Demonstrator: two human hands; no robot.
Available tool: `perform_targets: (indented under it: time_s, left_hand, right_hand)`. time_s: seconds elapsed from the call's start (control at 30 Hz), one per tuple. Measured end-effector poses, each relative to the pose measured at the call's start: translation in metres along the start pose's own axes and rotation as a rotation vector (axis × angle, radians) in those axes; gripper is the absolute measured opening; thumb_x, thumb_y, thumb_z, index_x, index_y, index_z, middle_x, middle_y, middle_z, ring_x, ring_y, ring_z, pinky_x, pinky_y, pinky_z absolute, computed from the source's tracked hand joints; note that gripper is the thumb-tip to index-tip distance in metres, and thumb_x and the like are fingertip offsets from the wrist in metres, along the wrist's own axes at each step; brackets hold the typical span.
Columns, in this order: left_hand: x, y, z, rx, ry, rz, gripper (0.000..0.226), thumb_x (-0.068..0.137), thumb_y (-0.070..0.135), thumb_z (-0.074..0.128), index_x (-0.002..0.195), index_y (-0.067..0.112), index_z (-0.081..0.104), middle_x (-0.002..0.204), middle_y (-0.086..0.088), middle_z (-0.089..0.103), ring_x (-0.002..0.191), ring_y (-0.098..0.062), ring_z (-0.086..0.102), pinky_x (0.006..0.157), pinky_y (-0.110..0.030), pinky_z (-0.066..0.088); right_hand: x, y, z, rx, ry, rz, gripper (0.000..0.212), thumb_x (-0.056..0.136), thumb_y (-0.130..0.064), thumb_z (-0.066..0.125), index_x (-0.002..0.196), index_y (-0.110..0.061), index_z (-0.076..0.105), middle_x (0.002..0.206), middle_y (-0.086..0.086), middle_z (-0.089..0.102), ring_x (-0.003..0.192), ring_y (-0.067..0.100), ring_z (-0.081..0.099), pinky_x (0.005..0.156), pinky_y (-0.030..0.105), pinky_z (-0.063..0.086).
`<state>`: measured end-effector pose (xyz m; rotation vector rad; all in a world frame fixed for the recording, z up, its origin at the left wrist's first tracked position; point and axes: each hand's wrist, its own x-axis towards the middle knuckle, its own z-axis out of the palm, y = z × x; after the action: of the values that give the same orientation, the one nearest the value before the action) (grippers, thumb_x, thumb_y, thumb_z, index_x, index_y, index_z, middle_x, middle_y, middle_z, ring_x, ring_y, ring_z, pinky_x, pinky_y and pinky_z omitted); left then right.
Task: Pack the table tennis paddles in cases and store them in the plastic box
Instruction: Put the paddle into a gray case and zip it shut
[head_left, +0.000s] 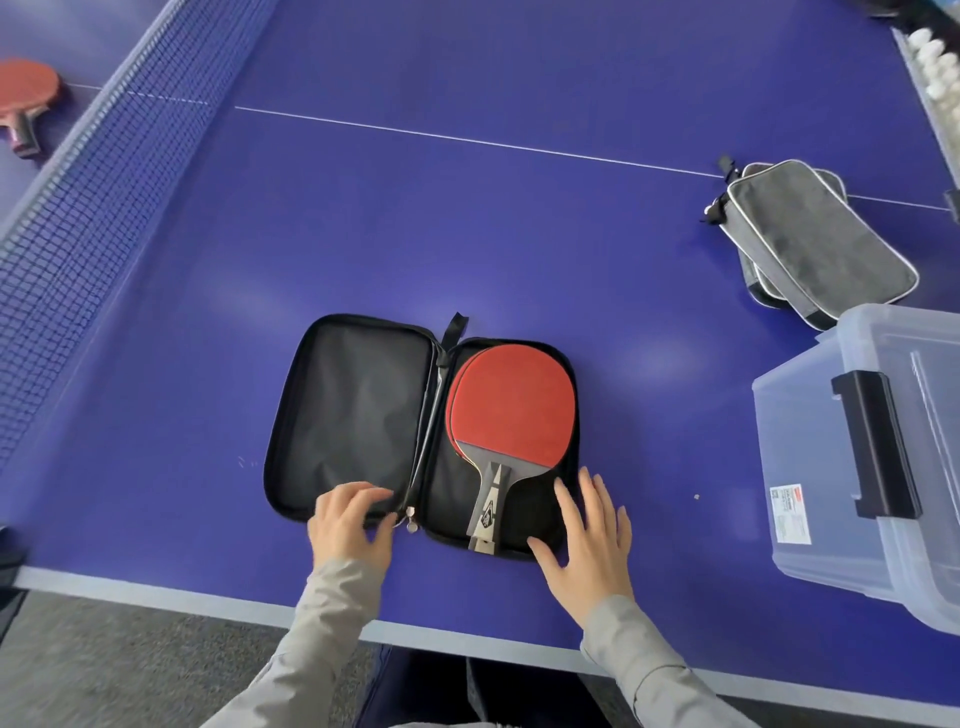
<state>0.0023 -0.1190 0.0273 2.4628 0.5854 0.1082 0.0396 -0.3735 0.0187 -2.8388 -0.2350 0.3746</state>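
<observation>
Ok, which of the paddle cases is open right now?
The black case, nearest the person: it lies unzipped and spread flat, with a red paddle in its right half. The grey cases stacked beside the plastic box are shut.

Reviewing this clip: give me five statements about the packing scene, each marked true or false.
1. A black zip case lies open on the blue table. True.
2. The red-faced paddle lies in the case's left half. False: it lies in the right half.
3. The grey fabric cases are inside the clear plastic box. False: they are stacked on the table beyond the box.
4. A second red paddle lies on the far side of the net. True.
5. The right hand grips the paddle's handle. False: it rests, fingers straight, on the case's near right corner beside the handle.
</observation>
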Motion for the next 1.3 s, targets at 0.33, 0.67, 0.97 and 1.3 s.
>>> perform_targets:
  time_s: [0.33,0.67,0.97,1.3]
  left_hand:
    - [-0.012,0.025,0.040,0.096,-0.210,0.421,0.044,0.029,0.042,0.094,0.060,0.023,0.068,0.064,0.011,0.060,0.076,-0.003,0.038,0.074,-0.026,0.027]
    - [-0.013,0.018,0.049,0.025,-0.184,0.351,0.033,0.040,0.032,0.094,0.052,0.022,0.065,0.058,0.011,0.058,0.072,-0.004,0.040,0.075,-0.027,0.027]
    - [-0.013,0.019,0.054,0.032,-0.165,0.300,0.033,0.040,0.028,0.094,0.048,0.020,0.064,0.054,0.011,0.058,0.072,-0.006,0.042,0.076,-0.026,0.027]
    - [-0.014,0.011,0.035,0.005,-0.116,0.373,0.037,0.052,0.037,0.089,0.079,0.020,0.071,0.086,0.005,0.063,0.087,-0.011,0.049,0.080,-0.031,0.034]
  right_hand:
    - [-0.003,-0.032,0.019,0.026,0.149,-0.270,0.034,0.053,-0.039,0.089,0.065,-0.019,0.064,0.067,-0.008,0.055,0.069,0.017,0.056,0.066,0.027,0.043]
    - [-0.008,-0.039,0.030,0.122,0.198,-0.149,0.029,0.056,-0.025,0.090,0.057,-0.014,0.063,0.058,-0.003,0.053,0.071,0.012,0.035,0.066,0.026,0.029]
    - [-0.008,-0.044,0.027,0.127,0.138,-0.099,0.030,0.057,-0.023,0.090,0.056,-0.015,0.062,0.057,-0.004,0.054,0.058,0.021,0.054,0.067,0.024,0.029]
    - [-0.008,-0.024,0.008,0.096,0.145,-0.155,0.035,0.055,-0.035,0.090,0.074,-0.015,0.068,0.078,-0.003,0.061,0.080,0.022,0.060,0.068,0.037,0.049]
